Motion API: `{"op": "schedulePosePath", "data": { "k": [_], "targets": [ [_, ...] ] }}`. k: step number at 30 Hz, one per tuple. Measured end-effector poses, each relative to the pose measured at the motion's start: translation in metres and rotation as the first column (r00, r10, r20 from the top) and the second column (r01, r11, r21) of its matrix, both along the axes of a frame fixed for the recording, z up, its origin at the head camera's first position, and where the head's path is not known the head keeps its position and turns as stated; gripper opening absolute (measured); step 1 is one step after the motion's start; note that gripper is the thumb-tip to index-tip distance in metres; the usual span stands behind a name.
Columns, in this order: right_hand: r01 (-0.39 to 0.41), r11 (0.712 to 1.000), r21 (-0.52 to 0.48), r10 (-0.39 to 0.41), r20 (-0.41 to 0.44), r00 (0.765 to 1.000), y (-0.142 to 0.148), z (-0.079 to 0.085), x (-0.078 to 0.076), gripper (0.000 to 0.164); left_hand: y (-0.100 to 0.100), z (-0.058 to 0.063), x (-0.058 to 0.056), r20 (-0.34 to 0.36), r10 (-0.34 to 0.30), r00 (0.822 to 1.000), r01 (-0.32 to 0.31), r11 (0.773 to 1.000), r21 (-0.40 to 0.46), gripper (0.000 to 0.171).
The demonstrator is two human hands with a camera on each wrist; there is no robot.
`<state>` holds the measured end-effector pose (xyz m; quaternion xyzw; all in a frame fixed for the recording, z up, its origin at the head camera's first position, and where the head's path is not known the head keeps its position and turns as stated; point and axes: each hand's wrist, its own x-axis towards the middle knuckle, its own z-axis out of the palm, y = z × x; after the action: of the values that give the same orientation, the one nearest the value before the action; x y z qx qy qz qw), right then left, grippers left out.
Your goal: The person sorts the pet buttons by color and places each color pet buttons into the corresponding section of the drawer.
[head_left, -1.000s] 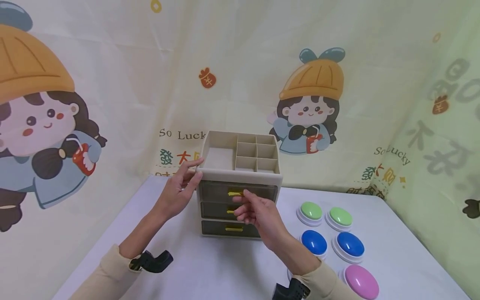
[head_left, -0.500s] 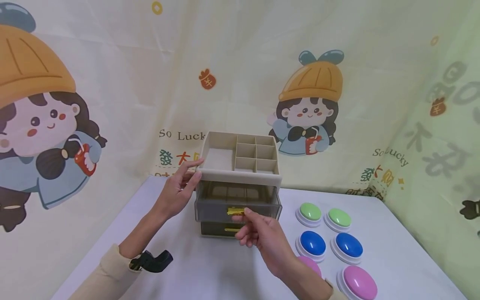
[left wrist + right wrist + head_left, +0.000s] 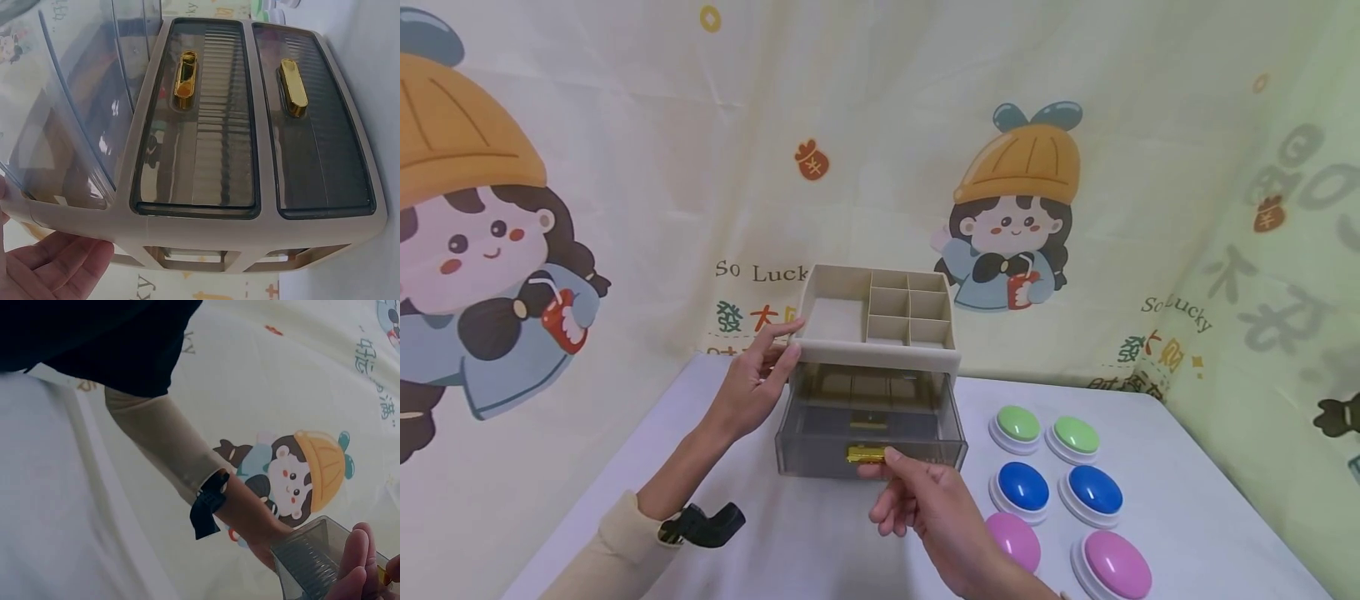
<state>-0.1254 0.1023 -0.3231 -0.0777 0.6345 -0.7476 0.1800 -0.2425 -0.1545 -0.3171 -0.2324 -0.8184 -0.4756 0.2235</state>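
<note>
step in hand looks like drawer opening: right hand (image 3: 925,508) pinches the gold handle (image 3: 863,454) of the tinted drawer (image 3: 812,461), well out between both hands, left hand (image 3: 752,383) grips the organizer's (image 3: 880,357) side beside it, and further pull calls for bracing there against sliding.

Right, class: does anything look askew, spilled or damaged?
Nothing stands out. The translucent grey plastic top drawer is pulled out, but the right hand holds its gold handle; the green, blue and pink domed buttons sit in pairs.
</note>
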Motion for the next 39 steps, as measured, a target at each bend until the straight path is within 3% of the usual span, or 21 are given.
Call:
{"op": "schedulePosePath", "data": {
  "k": [6, 12, 15, 21, 23, 24, 25, 26, 27, 28, 30, 31, 32, 34, 39],
  "targets": [
    [-0.022, 1.0, 0.007, 0.022, 0.006, 1.0, 0.001, -0.001, 0.006, 0.056, 0.003, 0.003, 0.004, 0.018, 0.008, 1.0, -0.008, 1.0, 0.008, 0.041],
    [-0.058, 0.998, 0.01, 0.058, 0.017, 0.998, 0.001, -0.005, 0.008, 0.055, 0.012, 0.023, 0.027, 0.007, 0.013, 1.0, -0.013, 1.0, -0.003, 0.04],
    [-0.096, 0.995, 0.019, 0.095, 0.011, 0.995, 0.002, -0.006, 0.01, 0.053, 0.013, 0.026, 0.031, 0.012, 0.013, 1.0, -0.013, 1.0, -0.003, 0.04],
    [-0.201, 0.977, 0.074, 0.202, -0.011, 0.979, 0.006, -0.011, 0.018, 0.044, 0.004, 0.003, 0.006, 0.0, 0.004, 1.0, -0.004, 1.0, 0.01, 0.042],
    [-0.235, 0.959, 0.156, 0.25, -0.082, 0.965, 0.008, -0.013, 0.023, 0.038, 0.002, -0.001, 0.001, -0.007, 0.003, 1.0, -0.003, 1.0, 0.01, 0.042],
    [-0.244, 0.943, 0.227, 0.281, -0.147, 0.948, 0.009, -0.014, 0.026, 0.035, 0.002, 0.0, 0.002, -0.008, 0.002, 1.0, -0.002, 1.0, 0.011, 0.042],
    [-0.239, 0.913, 0.329, 0.327, -0.244, 0.913, 0.011, -0.015, 0.028, 0.033, 0.002, -0.001, 0.002, -0.012, -0.002, 1.0, 0.002, 1.0, 0.013, 0.042],
    [-0.199, 0.872, 0.447, 0.375, -0.351, 0.858, 0.012, -0.017, 0.031, 0.032, 0.002, 0.0, 0.002, -0.016, 0.0, 1.0, 0.0, 1.0, 0.008, 0.041],
    [-0.119, 0.823, 0.556, 0.42, -0.454, 0.785, 0.012, -0.019, 0.034, 0.031, 0.002, 0.0, 0.001, -0.023, 0.006, 1.0, -0.006, 1.0, -0.001, 0.041],
    [-0.017, 0.77, 0.638, 0.466, -0.543, 0.699, 0.013, -0.021, 0.036, 0.031, 0.001, 0.0, 0.001, -0.031, 0.012, 0.999, -0.012, 1.0, -0.01, 0.041],
    [0.17, 0.68, 0.713, 0.541, -0.645, 0.539, 0.015, -0.025, 0.039, 0.033, 0.001, 0.0, 0.001, -0.059, 0.032, 0.998, -0.034, 0.999, -0.037, 0.04],
    [0.238, 0.651, 0.72, 0.57, -0.672, 0.473, 0.017, -0.027, 0.04, 0.035, 0.0, 0.0, 0.001, -0.077, 0.047, 0.996, -0.051, 0.997, -0.056, 0.04],
    [0.275, 0.642, 0.715, 0.584, -0.689, 0.429, 0.018, -0.029, 0.04, 0.036, 0.0, 0.001, 0.0, -0.098, 0.063, 0.993, -0.07, 0.995, -0.077, 0.04],
    [0.292, 0.644, 0.707, 0.592, -0.703, 0.395, 0.022, -0.031, 0.041, 0.035, 0.0, 0.002, 0.0, -0.14, 0.094, 0.986, -0.111, 0.986, -0.122, 0.04],
    [0.379, 0.639, 0.669, 0.563, -0.743, 0.362, 0.03, -0.035, 0.044, 0.03, -0.003, 0.005, 0.002, -0.237, 0.155, 0.959, -0.208, 0.954, -0.217, 0.042]
  ]
}}
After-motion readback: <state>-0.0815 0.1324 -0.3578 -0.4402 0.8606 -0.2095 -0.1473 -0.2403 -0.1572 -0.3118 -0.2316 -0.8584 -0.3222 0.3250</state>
